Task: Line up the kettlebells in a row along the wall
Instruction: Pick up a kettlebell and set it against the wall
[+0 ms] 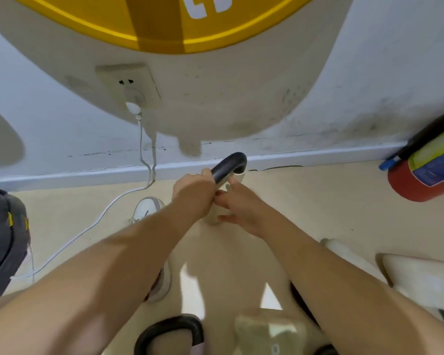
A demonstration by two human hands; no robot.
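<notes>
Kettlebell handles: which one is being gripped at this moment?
The far handle by the baseboard, held by the left hand. The near handle at the bottom edge is untouched.

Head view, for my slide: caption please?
Left hand grips a kettlebell handle near the baseboard; right hand steadies it.

Kettlebell handle in my left hand: dark, smooth, slight sheen. Floor: beige, glossy, reflective. Wall: matt paint, scuffed, grimy. Fire extinguisher: red, glossy, printed label. Cable: white, smooth plastic.
</notes>
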